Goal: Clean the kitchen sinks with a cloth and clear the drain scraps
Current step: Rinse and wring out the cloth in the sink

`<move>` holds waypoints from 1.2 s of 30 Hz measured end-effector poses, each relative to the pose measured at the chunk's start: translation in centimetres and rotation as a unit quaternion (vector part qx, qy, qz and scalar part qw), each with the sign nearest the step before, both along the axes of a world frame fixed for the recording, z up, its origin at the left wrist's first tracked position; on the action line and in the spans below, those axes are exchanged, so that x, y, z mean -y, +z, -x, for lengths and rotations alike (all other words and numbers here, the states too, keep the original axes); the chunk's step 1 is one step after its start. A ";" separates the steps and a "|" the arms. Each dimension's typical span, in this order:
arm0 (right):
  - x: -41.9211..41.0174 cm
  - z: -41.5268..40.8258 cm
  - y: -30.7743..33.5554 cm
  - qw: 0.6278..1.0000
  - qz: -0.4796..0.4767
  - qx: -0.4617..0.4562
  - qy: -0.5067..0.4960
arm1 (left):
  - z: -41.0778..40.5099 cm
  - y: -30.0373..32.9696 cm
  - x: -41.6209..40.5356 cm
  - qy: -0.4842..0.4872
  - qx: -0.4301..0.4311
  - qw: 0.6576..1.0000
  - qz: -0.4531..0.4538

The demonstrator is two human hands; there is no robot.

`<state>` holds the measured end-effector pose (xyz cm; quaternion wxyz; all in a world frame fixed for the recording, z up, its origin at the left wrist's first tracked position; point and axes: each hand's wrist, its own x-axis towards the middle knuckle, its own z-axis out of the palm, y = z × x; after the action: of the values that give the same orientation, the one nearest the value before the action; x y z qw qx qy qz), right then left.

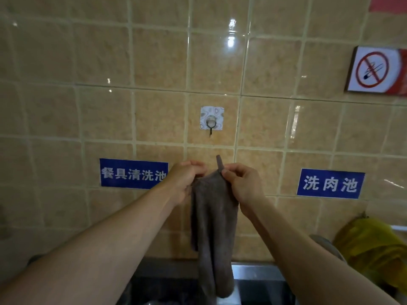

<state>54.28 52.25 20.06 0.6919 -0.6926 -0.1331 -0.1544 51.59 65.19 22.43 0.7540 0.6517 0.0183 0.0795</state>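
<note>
cloth (211,221) grey-brown | wall tiles (105,62) mottled beige | signs (133,173) blue, white lettering

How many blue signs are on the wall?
2. One blue sign is on the left, partly behind the left hand. The other blue sign is on the right, beyond the right hand. More could be outside the picture.
</note>
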 end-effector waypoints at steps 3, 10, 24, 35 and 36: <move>0.1 -1.1 0.0 0.998 0.046 0.050 -0.016 | -0.7 0.6 0.4 0.023 0.005 1.000 -0.017; 0.4 -1.9 0.4 0.993 0.062 0.091 -0.051 | -1.7 1.3 1.2 0.034 0.047 0.998 0.009; -0.6 -1.1 2.3 0.999 -0.037 0.013 0.006 | -2.7 2.6 0.4 0.060 0.078 0.995 -0.030; -2.0 -5.2 4.0 0.988 -0.150 -0.020 -0.011 | -6.3 3.9 -0.3 0.086 0.113 0.982 -0.129; -2.2 -5.7 4.2 0.988 -0.155 -0.017 -0.011 | -6.6 4.2 -0.6 0.085 0.111 0.981 -0.132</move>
<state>60.00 54.49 24.30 0.7914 -0.5809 -0.0884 -0.1685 58.20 65.79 26.61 0.6494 0.7286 -0.0210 0.2169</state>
